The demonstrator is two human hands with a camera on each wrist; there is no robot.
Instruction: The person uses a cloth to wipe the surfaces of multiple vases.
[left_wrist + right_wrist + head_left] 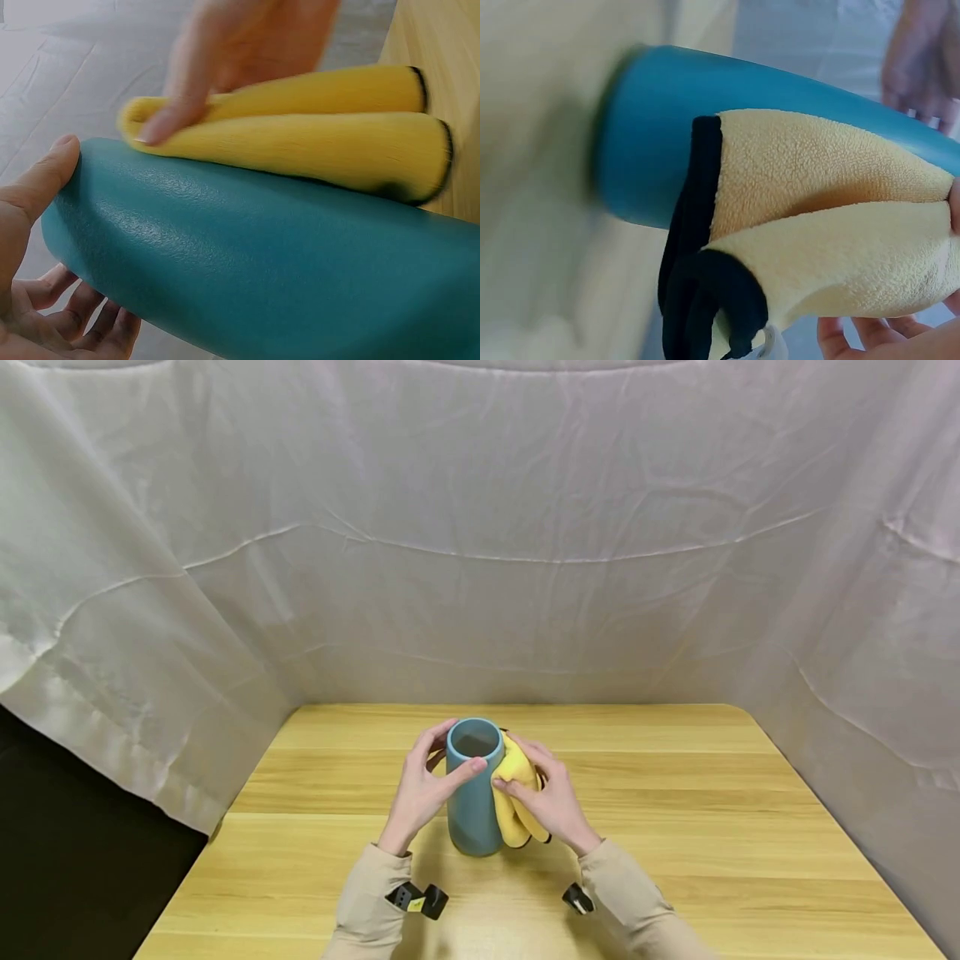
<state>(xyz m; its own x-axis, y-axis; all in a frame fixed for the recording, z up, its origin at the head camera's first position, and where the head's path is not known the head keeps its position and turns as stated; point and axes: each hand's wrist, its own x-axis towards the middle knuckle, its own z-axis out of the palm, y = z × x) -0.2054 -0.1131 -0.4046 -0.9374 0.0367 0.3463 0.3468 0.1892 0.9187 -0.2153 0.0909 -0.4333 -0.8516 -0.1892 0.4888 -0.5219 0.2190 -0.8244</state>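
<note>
A tall blue vase (474,818) with a round open mouth stands upright on the wooden table. Near its rim, my left hand (422,787) holds it, thumb at the front and fingers round the far side. My right hand (553,795) grips a folded yellow cloth (516,770) against the vase's right side. In the left wrist view, the cloth (300,146) lies along the vase (262,247), pinched near the top by the right thumb. Black edging trims the cloth (840,255) in the right wrist view, its lower end hanging beside the vase wall (649,135).
The wooden table (697,827) extends around the vase. Pale grey curtains (525,610) hang behind it and on both sides. A dark area (75,843) lies beyond the left edge. Small black devices (420,900) sit at the wrists.
</note>
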